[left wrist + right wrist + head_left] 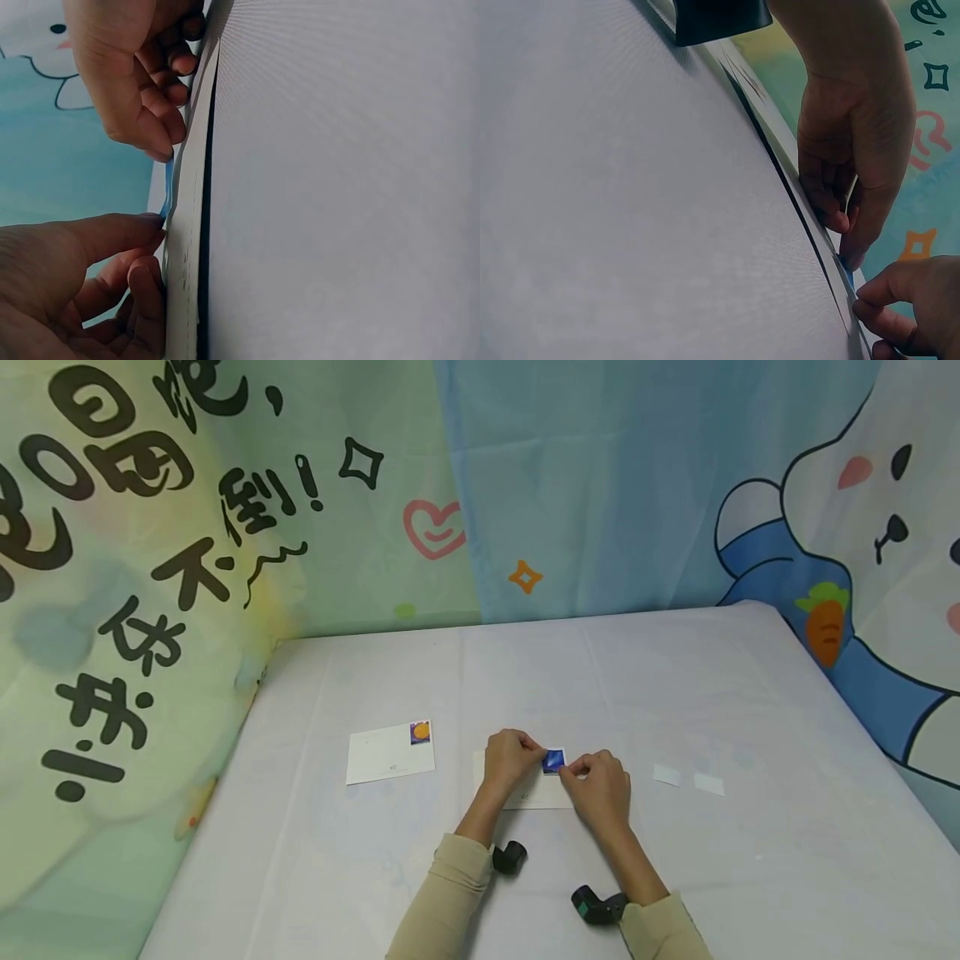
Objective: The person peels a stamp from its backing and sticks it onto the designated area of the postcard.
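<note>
A small blue stamp (553,762) lies over the upper right corner of a cream envelope (536,795) on the table. My left hand (508,764) pinches the stamp's left side between thumb and index finger. From the right, my right hand (603,785) pinches its opposite edge. Edge-on in the left wrist view, the blue stamp (169,184) spans the short gap between the fingertips, close over the envelope (191,217). The left hand hides part of the envelope's left half in the head view.
To the left lies a second envelope (386,753) with an orange and purple stamp (420,732) in its upper right corner. Two small white paper pieces (666,775) lie right of my hands. A white cloth covers the table (315,860); printed curtains (600,485) hang behind it.
</note>
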A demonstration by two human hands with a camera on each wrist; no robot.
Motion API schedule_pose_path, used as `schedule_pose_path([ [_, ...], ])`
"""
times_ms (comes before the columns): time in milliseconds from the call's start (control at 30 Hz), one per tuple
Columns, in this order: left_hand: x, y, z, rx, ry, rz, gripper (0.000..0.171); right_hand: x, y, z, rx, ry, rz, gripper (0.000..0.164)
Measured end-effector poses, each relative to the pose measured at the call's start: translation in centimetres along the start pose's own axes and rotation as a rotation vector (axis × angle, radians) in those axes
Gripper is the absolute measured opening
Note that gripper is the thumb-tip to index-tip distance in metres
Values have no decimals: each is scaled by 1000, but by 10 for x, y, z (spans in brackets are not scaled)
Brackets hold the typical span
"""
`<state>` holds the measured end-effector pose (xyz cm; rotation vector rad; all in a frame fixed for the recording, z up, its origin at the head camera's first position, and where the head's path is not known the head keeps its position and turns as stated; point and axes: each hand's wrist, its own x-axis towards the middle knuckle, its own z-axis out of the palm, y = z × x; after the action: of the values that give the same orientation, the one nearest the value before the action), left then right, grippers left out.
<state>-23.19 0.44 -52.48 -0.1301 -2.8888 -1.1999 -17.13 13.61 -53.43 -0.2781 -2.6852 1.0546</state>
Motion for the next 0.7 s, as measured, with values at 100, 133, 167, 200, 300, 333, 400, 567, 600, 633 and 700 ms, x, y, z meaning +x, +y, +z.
schedule_pose_path([
  [100, 0, 0, 0, 3, 6, 3, 14, 0, 0, 1, -4, 4, -3, 15],
  [133, 0, 0, 0, 3, 7, 3, 14, 0, 0, 1, -5, 6, -4, 15],
  [167, 0, 0, 0, 5, 8, 3, 14, 0, 0, 1, -7, 6, -4, 15],
  [200, 0, 1, 0, 5, 8, 1, 15, 1, 0, 1, -9, 7, -3, 15],
  [300, 0, 2, -1, 11, 10, 0, 14, 1, -1, 1, -18, 13, -4, 16],
  [333, 0, 2, -1, 12, 10, -1, 14, 1, -1, 1, -19, 15, -4, 16],
  [400, 0, 3, -1, 16, 12, -1, 14, 2, -1, 2, -24, 15, -2, 16],
  [567, 0, 4, -1, 22, 9, -7, 14, 2, -1, 3, -32, 8, 5, 16],
  [600, 0, 3, 0, 22, 7, -9, 14, 2, -1, 3, -33, 8, 6, 16],
  [633, 0, 3, 0, 21, 5, -11, 14, 2, -1, 3, -33, 9, 5, 16],
  [700, 0, 3, 1, 21, 0, -16, 15, 2, -1, 4, -38, 11, 5, 17],
])
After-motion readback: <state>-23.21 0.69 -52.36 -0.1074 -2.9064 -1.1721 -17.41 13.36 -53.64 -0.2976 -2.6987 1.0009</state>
